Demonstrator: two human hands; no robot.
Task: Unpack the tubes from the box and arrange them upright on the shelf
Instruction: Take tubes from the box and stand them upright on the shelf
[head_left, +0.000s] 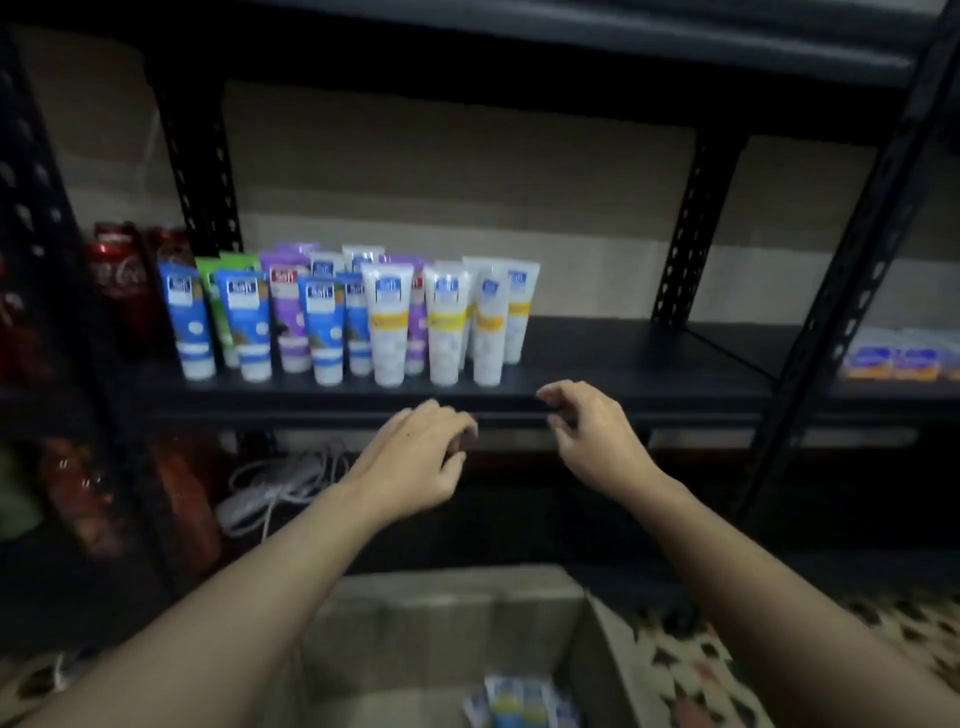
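Note:
Several tubes (348, 317) in blue, green, purple and white stand upright, cap down, on the left half of the black shelf (623, 358). Below, an open cardboard box (447, 613) holds a few more tubes (519, 701) at its bottom. My left hand (421, 457) and my right hand (587, 431) hover side by side just in front of the shelf's front edge, below the white tubes. Both have loosely curled fingers and hold nothing.
Red cola bottles (119, 280) stand left of the tubes. The shelf's right half is bare. Small packs (898, 361) lie on the neighbouring shelf at right. White cables (280, 488) and bottles (78, 493) sit on the lower level. A patterned floor (727, 670) surrounds the box.

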